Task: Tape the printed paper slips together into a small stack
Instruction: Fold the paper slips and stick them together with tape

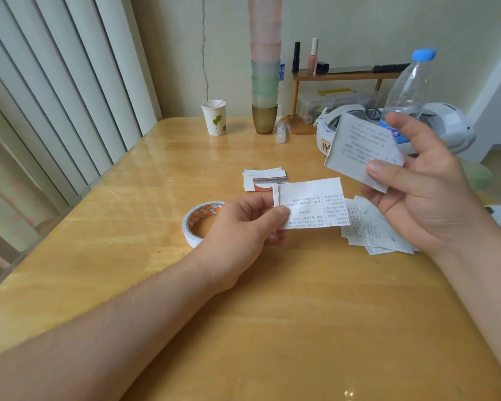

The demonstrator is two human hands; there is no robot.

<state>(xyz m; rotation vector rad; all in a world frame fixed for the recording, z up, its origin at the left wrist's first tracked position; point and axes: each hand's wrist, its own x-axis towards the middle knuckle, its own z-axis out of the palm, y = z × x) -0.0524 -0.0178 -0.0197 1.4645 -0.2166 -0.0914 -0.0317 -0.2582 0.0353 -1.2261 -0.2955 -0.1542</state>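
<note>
Wooden desk (pixel 272 314) beside pale vertical blinds. Your left hand (pixel 243 227) pinches one printed slip (pixel 313 202) by its left edge, just right of the tape roll (pixel 198 224). Your right hand (pixel 425 186), raised further right, pinches a second slip (pixel 359 143) between thumb and fingers. Loose slips (pixel 370 230) lie beneath it, well right of the roll. Joining them crooked would misalign the stack, since neither slip is braced.

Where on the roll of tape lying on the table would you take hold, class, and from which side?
Grip the roll of tape from above, across its ring wall, one finger in the open core and the thumb outside. It lies flat on the table, hole upward. Take its far-left rim, since the left hand covers its right side.
</note>
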